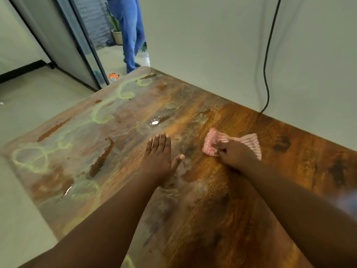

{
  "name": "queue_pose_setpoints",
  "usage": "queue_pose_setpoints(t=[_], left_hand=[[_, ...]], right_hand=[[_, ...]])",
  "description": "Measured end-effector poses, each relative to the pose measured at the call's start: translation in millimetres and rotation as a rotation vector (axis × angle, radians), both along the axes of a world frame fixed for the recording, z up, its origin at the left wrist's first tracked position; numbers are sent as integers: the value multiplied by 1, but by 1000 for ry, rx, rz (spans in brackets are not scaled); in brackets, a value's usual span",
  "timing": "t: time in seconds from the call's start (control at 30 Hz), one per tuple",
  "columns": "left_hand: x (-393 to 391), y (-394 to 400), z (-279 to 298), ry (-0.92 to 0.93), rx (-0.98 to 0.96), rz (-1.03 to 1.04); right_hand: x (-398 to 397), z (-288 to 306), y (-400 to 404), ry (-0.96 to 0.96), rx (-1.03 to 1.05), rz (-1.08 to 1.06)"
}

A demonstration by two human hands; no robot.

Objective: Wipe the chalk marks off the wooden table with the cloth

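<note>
The wooden table fills the middle of the head view. Smeared yellow-green chalk marks loop across its left half, with a ring-shaped mark near the left corner. My right hand grips a pink-and-white checked cloth and presses it on the table right of centre. My left hand lies flat on the wood with straight fingers, beside the cloth and apart from it. The wood around the cloth looks darker and glossy.
Wet patches glint on the table. A grey wall borders its far right edge, with a black cable hanging down. A person in blue trousers stands beyond the far corner, next to a glass partition.
</note>
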State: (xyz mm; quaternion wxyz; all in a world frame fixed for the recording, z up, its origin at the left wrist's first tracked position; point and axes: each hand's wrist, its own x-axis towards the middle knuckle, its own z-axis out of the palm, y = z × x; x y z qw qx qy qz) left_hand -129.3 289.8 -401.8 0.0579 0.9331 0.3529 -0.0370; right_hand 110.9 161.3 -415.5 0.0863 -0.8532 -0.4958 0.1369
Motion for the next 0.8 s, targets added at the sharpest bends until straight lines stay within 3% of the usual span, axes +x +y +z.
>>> queue_pose_setpoints(t=[0.1, 0.23, 0.3, 0.37, 0.5, 0.6, 0.67, 0.8], left_hand=[[-19, -5, 0, 11, -17, 29], [-38, -12, 2, -6, -25, 53], [-46, -14, 4, -20, -20, 55], [-59, -16, 8, -21, -16, 44], [-86, -24, 13, -19, -18, 41], [-98, -32, 15, -33, -39, 36], [-107, -36, 15, -26, -42, 14], [-130, -37, 19, -24, -46, -40]], right_hand=[[-39, -3, 18, -80, -43, -182], [-145, -15, 4, -39, 31, 236], [-162, -17, -28, 25, 53, 448], [-148, -8, -58, 88, 49, 530], [-107, 8, -55, 56, 13, 211], [-147, 3, -22, -48, -71, 21], [-201, -5, -15, -66, -58, 89], [-280, -12, -54, 63, -52, 443]])
